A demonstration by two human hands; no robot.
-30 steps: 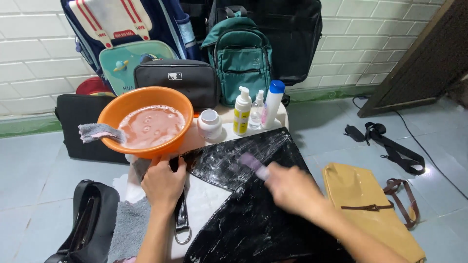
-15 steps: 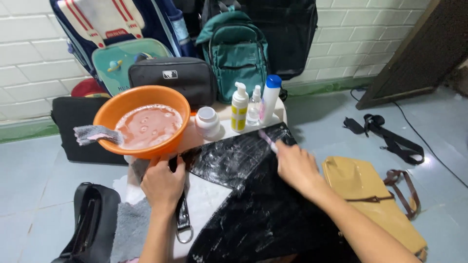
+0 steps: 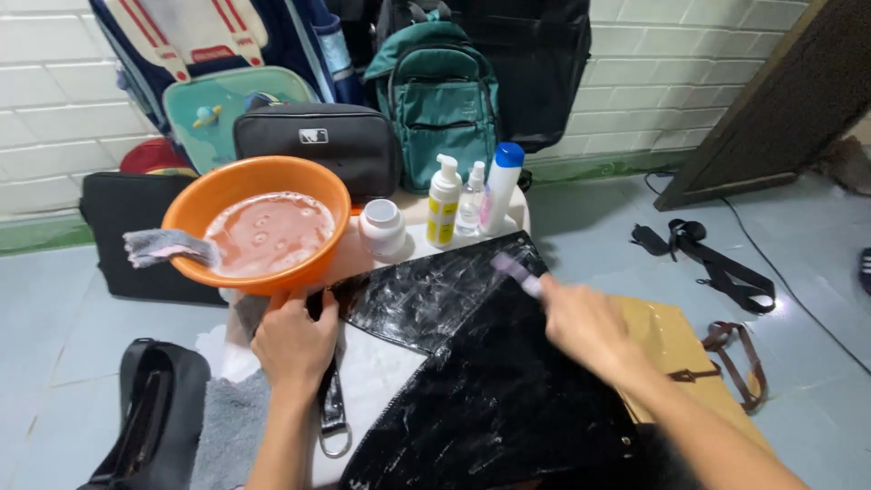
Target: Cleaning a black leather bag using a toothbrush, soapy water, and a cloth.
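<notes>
Moved right: right hand (image 3: 581, 322), fingers clenched on small brush (image 3: 517, 273). Left hand (image 3: 292, 340) gripping black bag (image 3: 472, 363). Scrubbing step; next, more even strokes.

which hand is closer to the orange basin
Left. The left hand sits just below the orange basin, at its near rim. The right hand, holding a brush, is farther right.

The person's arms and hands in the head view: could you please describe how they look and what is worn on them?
Both forearms are bare, with no sleeves in view. The left hand and right hand wear no gloves, and no watch, ring or bracelet shows. The right hand is motion-blurred, so fine detail there cannot be told.
</notes>
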